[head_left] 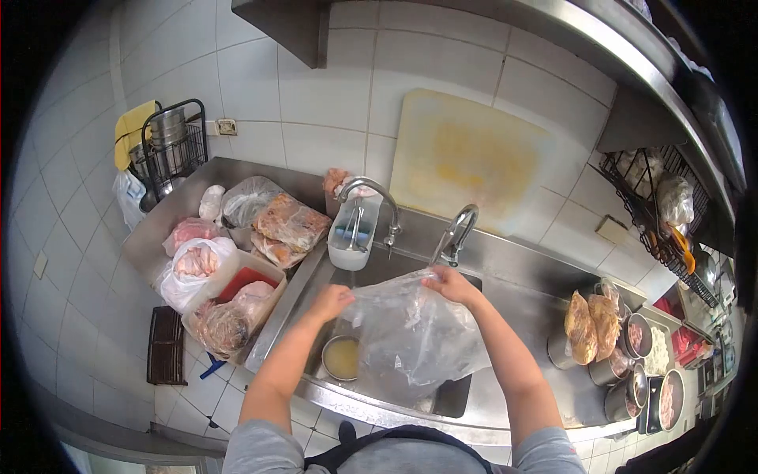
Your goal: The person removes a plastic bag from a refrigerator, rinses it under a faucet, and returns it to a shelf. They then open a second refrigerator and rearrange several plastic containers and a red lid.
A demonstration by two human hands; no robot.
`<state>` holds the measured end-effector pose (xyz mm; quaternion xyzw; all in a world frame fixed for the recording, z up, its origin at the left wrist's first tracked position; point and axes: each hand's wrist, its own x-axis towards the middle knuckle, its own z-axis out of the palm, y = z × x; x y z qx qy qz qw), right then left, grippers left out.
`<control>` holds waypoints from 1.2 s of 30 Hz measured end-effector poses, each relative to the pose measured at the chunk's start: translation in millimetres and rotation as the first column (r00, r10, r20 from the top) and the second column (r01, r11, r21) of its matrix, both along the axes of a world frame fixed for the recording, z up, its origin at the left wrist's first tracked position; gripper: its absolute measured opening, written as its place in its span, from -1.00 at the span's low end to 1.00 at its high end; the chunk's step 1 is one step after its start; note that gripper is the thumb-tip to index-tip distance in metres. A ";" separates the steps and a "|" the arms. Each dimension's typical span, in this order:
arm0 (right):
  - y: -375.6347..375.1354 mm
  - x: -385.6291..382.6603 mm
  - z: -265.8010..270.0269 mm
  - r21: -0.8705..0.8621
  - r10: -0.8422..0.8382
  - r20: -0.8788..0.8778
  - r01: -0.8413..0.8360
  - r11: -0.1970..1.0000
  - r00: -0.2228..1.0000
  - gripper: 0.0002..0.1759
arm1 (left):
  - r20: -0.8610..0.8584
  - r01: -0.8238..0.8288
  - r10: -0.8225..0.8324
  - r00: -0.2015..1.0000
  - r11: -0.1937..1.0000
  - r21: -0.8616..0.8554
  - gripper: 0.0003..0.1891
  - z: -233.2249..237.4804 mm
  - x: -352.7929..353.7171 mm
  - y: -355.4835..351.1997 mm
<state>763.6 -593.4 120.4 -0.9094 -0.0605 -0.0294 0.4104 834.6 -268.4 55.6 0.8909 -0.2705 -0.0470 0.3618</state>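
A large clear plastic bag hangs spread between my two hands over the sink. My left hand pinches its upper left edge. At the upper right edge, near the faucet, my right hand has its fingers closed on the plastic. Below and left of the bag sits a round metal bowl with yellowish liquid in it. The bag hides much of the sink basin, and I cannot make out whether anything is inside the bag.
Two faucets rise behind the sink, beside a plastic container of utensils. Bagged meat and a plastic bin stand left. A yellow-stained cutting board leans on the wall. Metal pots and wrapped food stand right.
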 end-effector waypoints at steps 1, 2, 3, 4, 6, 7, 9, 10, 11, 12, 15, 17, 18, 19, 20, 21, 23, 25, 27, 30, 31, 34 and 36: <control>-3.8 10.6 -1.5 -0.088 0.021 0.027 -0.018 0.996 0.999 -0.56 | 0.062 0.000 0.006 0.998 0.995 -0.096 -0.72 -3.9 12.4 15.7; -6.4 20.9 0.7 -0.163 0.033 -0.003 -0.033 0.986 0.999 -0.55 | 0.122 0.005 0.018 0.992 0.982 -0.190 -0.72 -5.7 24.3 27.8; -8.2 31.0 4.6 -0.236 0.044 -0.033 -0.051 0.970 0.998 -0.55 | 0.026 -0.043 0.050 0.998 0.973 -0.225 -0.73 16.3 22.5 37.5; -8.0 38.0 5.8 -0.307 0.053 -0.063 -0.070 0.949 0.997 -0.54 | 0.024 -0.033 0.042 0.999 0.954 -0.297 -0.75 24.8 28.4 43.3; -0.7 44.4 6.3 -0.411 0.029 0.050 -0.006 0.912 0.998 -0.42 | 0.021 -0.011 0.023 1.000 0.900 -0.436 -0.78 37.5 39.2 53.3; 2.4 48.7 5.0 -0.479 0.049 0.099 0.004 0.878 0.994 -0.40 | -0.081 -0.049 0.012 0.997 0.876 -0.479 -0.82 40.9 45.9 56.1; 13.5 45.5 18.7 -0.567 0.028 0.086 0.026 0.823 0.996 -0.37 | -0.096 -0.029 -0.020 0.995 0.874 -0.484 -0.81 68.1 38.9 58.3; 21.4 37.3 34.2 -0.590 -0.018 0.028 0.031 0.806 0.999 -0.35 | -0.104 -0.018 -0.037 0.994 0.873 -0.487 -0.81 77.0 34.9 59.0; 27.9 31.4 45.6 -0.613 -0.068 -0.029 0.036 0.789 0.997 -0.33 | -0.093 -0.010 -0.037 0.995 0.886 -0.463 -0.81 75.5 37.6 60.1; 25.0 34.4 41.0 -0.631 -0.058 -0.034 0.024 0.775 0.998 -0.32 | -0.081 -0.001 -0.039 0.996 0.898 -0.439 -0.81 73.1 42.1 60.5; 18.9 28.0 37.5 -0.698 -0.058 -0.014 0.032 0.716 0.998 -0.30 | -0.024 0.028 -0.042 0.999 0.916 -0.400 -0.80 74.0 44.8 51.7; 19.6 6.9 47.1 -0.751 -0.084 0.042 0.086 0.654 0.996 -0.33 | 0.008 0.024 -0.023 1.000 0.911 -0.412 -0.80 81.0 42.6 40.5; 18.5 -2.7 52.6 -0.748 -0.103 0.091 0.136 0.650 0.991 -0.37 | 0.018 0.010 -0.002 1.000 0.902 -0.431 -0.80 89.9 39.0 35.1; 16.5 -12.1 56.9 -0.742 -0.122 0.139 0.185 0.644 0.983 -0.41 | 0.027 -0.004 0.018 0.999 0.893 -0.449 -0.80 94.7 37.5 30.4; 12.9 -18.5 58.4 -0.735 -0.142 0.186 0.233 0.637 0.972 -0.45 | -0.011 -0.013 0.009 1.000 0.859 -0.512 -0.80 94.7 37.9 26.2; 7.5 -21.2 56.7 -0.729 -0.165 0.130 0.207 0.653 0.978 -0.50 | -0.048 -0.026 -0.002 0.999 0.820 -0.572 -0.80 93.8 37.4 22.0; -6.7 -27.5 44.3 -0.710 -0.205 0.007 0.149 0.688 0.979 -0.61 | -0.037 -0.002 -0.024 0.999 0.816 -0.578 -0.80 87.5 29.2 15.8; -41.3 -29.3 4.1 -0.633 -0.132 0.109 0.171 0.755 0.985 -0.69 | 0.086 0.087 -0.053 0.995 0.884 -0.460 -0.79 92.7 22.5 13.3; -54.8 -33.6 2.3 -0.512 -0.126 0.285 0.263 0.818 0.950 -0.75 | 0.112 0.157 -0.117 0.987 0.854 -0.496 -0.81 115.8 16.2 6.9; -54.7 -68.7 -5.7 -0.449 -0.184 0.415 0.376 0.810 0.891 -0.79 | 0.140 0.240 -0.196 0.971 0.828 -0.507 -0.82 146.1 0.6 1.7; -56.4 -76.7 -23.2 -0.564 -0.172 0.362 0.362 0.742 0.916 -0.80 | 0.176 0.280 -0.225 0.958 0.862 -0.423 -0.83 141.4 6.3 -0.9; -68.9 -70.6 -47.2 -0.537 -0.257 0.388 0.444 0.718 0.885 -0.82 | 0.145 0.331 -0.298 0.943 0.836 -0.438 -0.84 153.1 -5.0 -6.4; -61.8 -80.7 -21.6 -0.337 -0.346 0.528 0.565 0.753 0.776 -0.84 | 0.141 0.254 -0.211 0.967 0.807 -0.534 -0.83 171.4 -13.0 0.1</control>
